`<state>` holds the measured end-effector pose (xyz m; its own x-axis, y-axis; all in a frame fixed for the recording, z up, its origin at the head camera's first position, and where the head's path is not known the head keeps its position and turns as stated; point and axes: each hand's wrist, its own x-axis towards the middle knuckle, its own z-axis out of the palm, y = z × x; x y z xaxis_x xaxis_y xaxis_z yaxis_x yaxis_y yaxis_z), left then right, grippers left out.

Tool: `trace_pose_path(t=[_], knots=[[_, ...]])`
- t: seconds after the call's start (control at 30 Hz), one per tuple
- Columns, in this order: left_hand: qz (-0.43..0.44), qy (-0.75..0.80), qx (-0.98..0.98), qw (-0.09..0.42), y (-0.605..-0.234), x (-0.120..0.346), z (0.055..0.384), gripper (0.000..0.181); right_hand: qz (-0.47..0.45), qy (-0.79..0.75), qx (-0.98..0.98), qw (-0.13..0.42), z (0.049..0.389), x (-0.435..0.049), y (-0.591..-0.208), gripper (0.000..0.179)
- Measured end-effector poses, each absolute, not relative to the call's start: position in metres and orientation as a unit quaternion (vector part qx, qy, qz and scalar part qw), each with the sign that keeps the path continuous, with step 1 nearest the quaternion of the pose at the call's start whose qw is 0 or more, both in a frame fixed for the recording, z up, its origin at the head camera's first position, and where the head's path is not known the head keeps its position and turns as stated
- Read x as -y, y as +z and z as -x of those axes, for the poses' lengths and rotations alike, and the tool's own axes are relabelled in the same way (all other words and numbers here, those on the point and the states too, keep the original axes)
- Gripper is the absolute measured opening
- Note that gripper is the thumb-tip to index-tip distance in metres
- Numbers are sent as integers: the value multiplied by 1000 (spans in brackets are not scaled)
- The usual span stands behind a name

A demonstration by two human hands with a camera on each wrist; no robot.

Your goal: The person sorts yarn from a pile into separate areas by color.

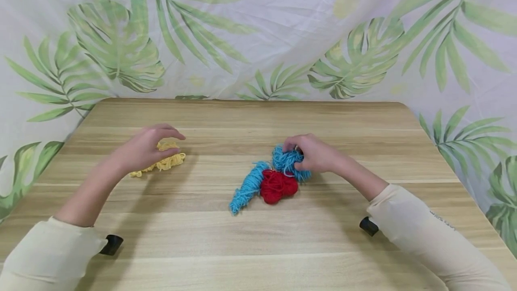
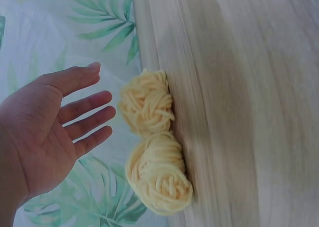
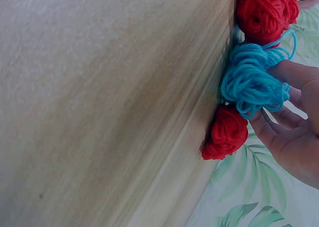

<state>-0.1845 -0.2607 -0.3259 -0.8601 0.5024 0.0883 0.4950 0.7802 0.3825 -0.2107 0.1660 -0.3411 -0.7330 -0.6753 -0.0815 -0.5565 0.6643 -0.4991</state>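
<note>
Beside and over the yellow yarn (image 1: 171, 161) at the left, my left hand (image 1: 147, 147) hovers with fingers spread and nothing held. The left wrist view shows that hand (image 2: 50, 122) next to two bundles of yellow yarn (image 2: 164, 172). My right hand (image 1: 313, 152) grips a bundle of blue yarn (image 1: 284, 160), thumb on one side and fingers on the other. Red yarn (image 1: 276, 187) lies against the near side of this bundle, with a longer blue yarn bundle (image 1: 247, 187) to its left. In the right wrist view, red yarn (image 3: 227, 132) also shows below the gripped blue bundle (image 3: 254, 80).
All the yarn is on a wood-grain table (image 1: 258, 246). A white curtain (image 1: 274, 26) with green leaf prints hangs behind the table's far edge. Black wrist-worn devices show at the left cuff (image 1: 111, 244) and right cuff (image 1: 368, 226).
</note>
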Motion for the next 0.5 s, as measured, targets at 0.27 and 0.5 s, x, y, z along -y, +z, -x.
trace_pose_path(t=[0.27,0.5], knots=[[-271,215,-938,15,-324,247,182,31,332,-261,-898,120,210,-168,-342,36],[-290,228,-929,14,-325,235,184,30,314,-289,-897,111,210,-170,-340,36]])
